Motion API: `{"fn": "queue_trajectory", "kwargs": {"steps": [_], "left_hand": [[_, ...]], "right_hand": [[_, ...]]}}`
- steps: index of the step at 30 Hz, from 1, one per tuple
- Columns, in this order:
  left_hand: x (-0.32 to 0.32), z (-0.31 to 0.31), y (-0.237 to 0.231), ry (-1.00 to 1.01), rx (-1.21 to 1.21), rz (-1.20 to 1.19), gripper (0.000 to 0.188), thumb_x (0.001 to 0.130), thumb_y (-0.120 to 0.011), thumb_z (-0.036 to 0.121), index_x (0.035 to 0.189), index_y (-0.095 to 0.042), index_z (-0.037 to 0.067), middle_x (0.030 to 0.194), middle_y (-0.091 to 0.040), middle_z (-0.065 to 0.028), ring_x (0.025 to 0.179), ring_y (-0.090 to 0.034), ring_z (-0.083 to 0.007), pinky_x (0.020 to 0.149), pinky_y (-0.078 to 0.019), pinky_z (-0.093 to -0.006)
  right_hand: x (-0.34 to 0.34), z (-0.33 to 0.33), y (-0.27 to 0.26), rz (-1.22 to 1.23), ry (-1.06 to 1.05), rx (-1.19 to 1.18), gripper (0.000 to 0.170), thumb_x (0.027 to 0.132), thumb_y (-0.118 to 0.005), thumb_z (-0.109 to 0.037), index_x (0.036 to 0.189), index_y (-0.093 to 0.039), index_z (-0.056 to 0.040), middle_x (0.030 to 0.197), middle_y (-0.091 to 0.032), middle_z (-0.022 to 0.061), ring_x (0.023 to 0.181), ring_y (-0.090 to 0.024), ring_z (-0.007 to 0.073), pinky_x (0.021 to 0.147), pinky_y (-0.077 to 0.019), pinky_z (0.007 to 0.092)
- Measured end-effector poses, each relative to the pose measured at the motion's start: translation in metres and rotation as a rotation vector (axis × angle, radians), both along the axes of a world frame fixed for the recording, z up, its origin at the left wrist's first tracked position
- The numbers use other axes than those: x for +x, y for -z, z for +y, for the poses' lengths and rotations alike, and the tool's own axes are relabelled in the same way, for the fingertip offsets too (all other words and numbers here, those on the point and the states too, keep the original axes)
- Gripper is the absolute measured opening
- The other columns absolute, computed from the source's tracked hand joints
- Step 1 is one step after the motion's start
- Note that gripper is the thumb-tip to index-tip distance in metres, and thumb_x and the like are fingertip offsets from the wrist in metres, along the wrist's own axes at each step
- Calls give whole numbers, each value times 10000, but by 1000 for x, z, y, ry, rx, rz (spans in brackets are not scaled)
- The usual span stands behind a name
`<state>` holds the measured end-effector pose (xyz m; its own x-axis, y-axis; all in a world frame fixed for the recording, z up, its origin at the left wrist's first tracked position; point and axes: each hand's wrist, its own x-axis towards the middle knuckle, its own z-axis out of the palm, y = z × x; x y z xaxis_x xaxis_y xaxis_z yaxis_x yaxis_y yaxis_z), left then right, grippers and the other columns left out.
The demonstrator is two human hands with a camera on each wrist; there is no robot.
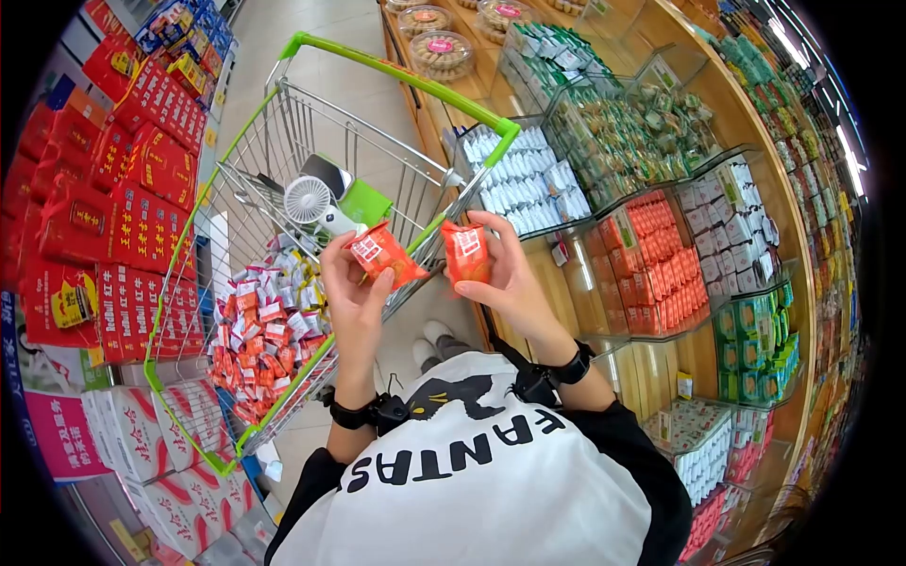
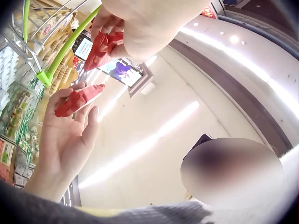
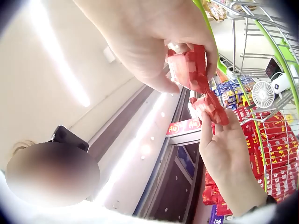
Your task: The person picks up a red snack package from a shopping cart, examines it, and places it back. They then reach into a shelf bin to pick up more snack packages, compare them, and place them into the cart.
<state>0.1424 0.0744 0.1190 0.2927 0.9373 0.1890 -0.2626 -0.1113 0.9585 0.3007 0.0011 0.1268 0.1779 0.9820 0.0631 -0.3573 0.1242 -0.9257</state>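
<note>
Held up over the near side of the shopping cart are two small orange-red snack packets with white lettering. My left hand pinches one packet between thumb and fingers. In my right hand is the other packet, gripped upright with the thumb at its lower end. A small gap parts the two packets in the head view. The right wrist view shows the right hand's packet above the left hand's packet. Crimped ends show on the left hand's packet in the left wrist view.
Many small wrapped snacks fill part of the cart, beside a white handheld fan and a green pack. Shelf bins of wrapped snacks line the right. Red drink boxes and white cartons stand left.
</note>
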Motion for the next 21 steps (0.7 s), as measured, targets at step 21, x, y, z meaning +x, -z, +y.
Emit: {"fn": "queue_trajectory", "kwargs": {"steps": [21], "left_hand": [[4, -2, 17, 120, -347, -184, 412, 752, -566, 41, 1134, -416, 8, 1077, -502, -82, 977, -486, -139, 844, -395, -279]], "right_hand": [[-4, 0, 10, -254, -15, 4, 516, 798, -503, -68, 1263, -280, -79, 983, -453, 67, 796, -479, 97, 669, -418, 213]]}}
